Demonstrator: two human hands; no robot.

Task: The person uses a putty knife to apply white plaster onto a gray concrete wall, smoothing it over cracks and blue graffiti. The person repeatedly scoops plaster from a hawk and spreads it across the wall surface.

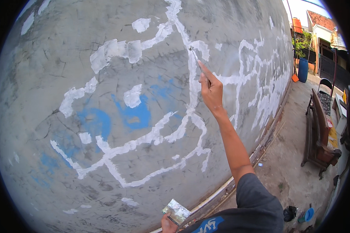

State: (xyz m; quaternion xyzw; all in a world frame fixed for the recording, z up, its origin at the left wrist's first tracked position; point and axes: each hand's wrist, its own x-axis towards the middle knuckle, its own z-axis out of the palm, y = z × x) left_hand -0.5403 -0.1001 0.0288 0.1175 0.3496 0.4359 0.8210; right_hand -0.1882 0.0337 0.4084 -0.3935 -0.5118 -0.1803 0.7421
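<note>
My right hand (212,92) is raised against the grey plastered wall (159,81), its fingers closed round a putty knife (195,55). The knife appears nearly edge-on, its tip at a vertical strip of white filler (193,81). Low down near the body, my left hand (168,224) grips a flat rectangular plate (176,211), light and smeared on its face. White filler lines and patches run over much of the wall, some crossing faded blue paint (134,114).
A narrow paved path runs along the wall's foot at right. On it stand a wooden bench (319,132), a patterned chair (324,97), a blue barrel (303,70), a blue bucket (308,214) and a black bag (289,213). A pipe (221,189) follows the wall base.
</note>
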